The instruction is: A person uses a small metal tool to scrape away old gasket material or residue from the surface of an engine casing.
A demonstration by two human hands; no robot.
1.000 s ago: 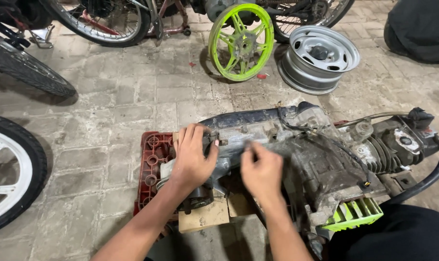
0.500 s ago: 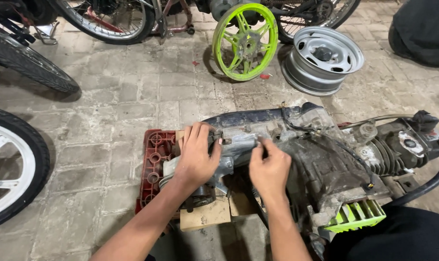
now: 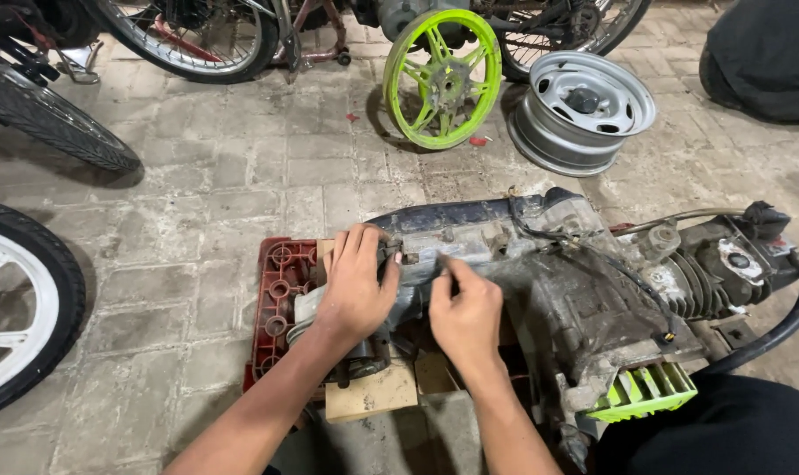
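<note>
A dirty grey scooter engine [image 3: 584,281] lies on the paved floor, propped on a red plastic crate [image 3: 276,299] and wood blocks [image 3: 373,391]. My left hand [image 3: 355,286] grips the engine's left end, fingers wrapped over the casing. My right hand [image 3: 465,308] is pinched on a small part on the casing's top face, just right of the left hand; what it pinches is too small to tell. A bright green finned cover [image 3: 645,391] sits at the engine's lower right.
A green spoked wheel [image 3: 441,77] and a silver steel rim [image 3: 584,110] stand at the back. Motorcycle tyres [image 3: 30,299] are at the left and far left. A black hose [image 3: 782,321] curves at the right. A dark-clothed person [image 3: 764,53] sits top right.
My right hand has shifted slightly left along the casing top, closer to the left hand. The left hand keeps its grip on the engine end.
</note>
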